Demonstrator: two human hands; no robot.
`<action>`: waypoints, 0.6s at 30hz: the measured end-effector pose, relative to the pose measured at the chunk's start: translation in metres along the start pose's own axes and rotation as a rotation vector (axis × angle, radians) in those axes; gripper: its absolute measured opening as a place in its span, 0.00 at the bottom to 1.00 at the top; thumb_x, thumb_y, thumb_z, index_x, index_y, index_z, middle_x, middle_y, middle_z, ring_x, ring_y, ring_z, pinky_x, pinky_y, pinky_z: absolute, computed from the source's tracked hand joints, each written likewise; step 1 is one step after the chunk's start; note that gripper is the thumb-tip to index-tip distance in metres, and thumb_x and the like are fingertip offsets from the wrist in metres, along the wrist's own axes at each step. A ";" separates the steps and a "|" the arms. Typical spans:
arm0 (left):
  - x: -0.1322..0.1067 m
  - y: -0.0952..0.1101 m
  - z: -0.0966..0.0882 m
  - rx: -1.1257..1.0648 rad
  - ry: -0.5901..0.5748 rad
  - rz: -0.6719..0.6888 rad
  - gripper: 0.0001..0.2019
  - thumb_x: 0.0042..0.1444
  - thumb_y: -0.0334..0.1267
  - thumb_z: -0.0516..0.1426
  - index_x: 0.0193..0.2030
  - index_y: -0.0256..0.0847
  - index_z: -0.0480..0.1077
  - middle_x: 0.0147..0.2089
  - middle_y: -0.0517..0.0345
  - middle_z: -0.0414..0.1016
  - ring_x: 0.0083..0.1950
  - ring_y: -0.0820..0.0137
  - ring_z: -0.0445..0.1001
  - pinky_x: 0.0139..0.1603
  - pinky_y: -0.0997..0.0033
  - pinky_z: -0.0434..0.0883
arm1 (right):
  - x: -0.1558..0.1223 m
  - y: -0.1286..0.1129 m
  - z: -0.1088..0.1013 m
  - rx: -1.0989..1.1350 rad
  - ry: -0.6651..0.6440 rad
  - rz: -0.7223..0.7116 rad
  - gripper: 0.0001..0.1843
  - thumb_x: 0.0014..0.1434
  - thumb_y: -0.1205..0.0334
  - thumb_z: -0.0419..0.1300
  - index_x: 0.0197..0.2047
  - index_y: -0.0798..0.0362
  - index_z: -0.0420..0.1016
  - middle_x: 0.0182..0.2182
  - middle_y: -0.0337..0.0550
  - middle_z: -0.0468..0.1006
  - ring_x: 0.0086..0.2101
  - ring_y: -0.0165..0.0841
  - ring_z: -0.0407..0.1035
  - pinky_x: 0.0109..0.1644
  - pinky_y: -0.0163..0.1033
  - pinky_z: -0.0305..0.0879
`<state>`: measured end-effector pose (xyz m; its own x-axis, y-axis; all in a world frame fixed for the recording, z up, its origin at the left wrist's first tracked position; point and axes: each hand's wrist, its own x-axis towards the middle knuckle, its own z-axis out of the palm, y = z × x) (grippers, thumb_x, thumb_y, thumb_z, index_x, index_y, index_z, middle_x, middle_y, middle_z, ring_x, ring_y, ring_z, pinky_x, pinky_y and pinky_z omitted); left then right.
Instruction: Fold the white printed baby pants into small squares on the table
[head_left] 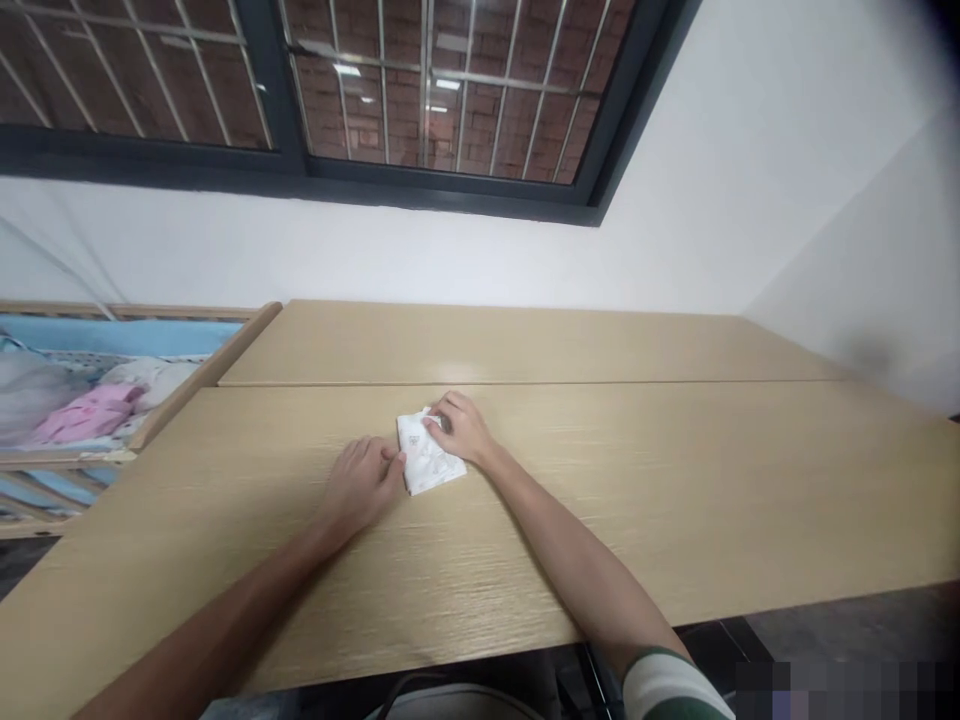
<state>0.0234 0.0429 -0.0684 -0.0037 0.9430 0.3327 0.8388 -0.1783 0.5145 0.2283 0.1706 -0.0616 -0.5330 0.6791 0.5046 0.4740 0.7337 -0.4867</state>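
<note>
A small white folded piece (427, 462) with faint grey print lies on the wooden table, roughly square; whether it is cloth or paper I cannot tell. At its left edge, my left hand (365, 478) is closed, thumb and forefinger pinching the side, with the other fingers curled. My right hand (463, 430) reaches over the upper right part, its thumb and fingers bent together on the top edge. The right fingertips partly cover that corner.
The pale wooden table (675, 480) has a seam running across it near the back. To the left stands a wooden cot (206, 375) with a pink cloth (90, 412) and bedding inside. A barred window (450, 190) is set in the white wall beyond.
</note>
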 end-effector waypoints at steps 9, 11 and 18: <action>0.003 0.008 0.000 -0.104 -0.125 -0.032 0.15 0.60 0.53 0.55 0.33 0.43 0.67 0.36 0.53 0.76 0.43 0.58 0.75 0.48 0.60 0.66 | -0.010 -0.012 0.008 0.032 -0.037 0.141 0.13 0.59 0.53 0.68 0.40 0.53 0.73 0.36 0.42 0.72 0.40 0.36 0.67 0.48 0.41 0.63; -0.002 0.014 -0.002 -0.162 -0.160 -0.033 0.14 0.60 0.53 0.56 0.34 0.43 0.67 0.34 0.55 0.76 0.38 0.61 0.75 0.42 0.64 0.67 | -0.019 -0.022 0.007 0.010 -0.064 0.189 0.14 0.59 0.52 0.68 0.39 0.54 0.74 0.36 0.42 0.71 0.39 0.36 0.66 0.47 0.40 0.63; -0.075 0.035 -0.043 -0.243 -0.135 -0.111 0.13 0.57 0.52 0.57 0.34 0.44 0.66 0.25 0.63 0.68 0.27 0.67 0.68 0.30 0.70 0.64 | -0.067 -0.102 -0.001 0.144 -0.141 0.201 0.14 0.61 0.51 0.68 0.33 0.53 0.76 0.36 0.43 0.71 0.43 0.37 0.67 0.50 0.41 0.63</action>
<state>0.0295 -0.0455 -0.0416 -0.0023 0.9864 0.1643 0.6824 -0.1186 0.7213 0.2159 0.0500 -0.0451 -0.5353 0.7937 0.2889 0.4812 0.5677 -0.6680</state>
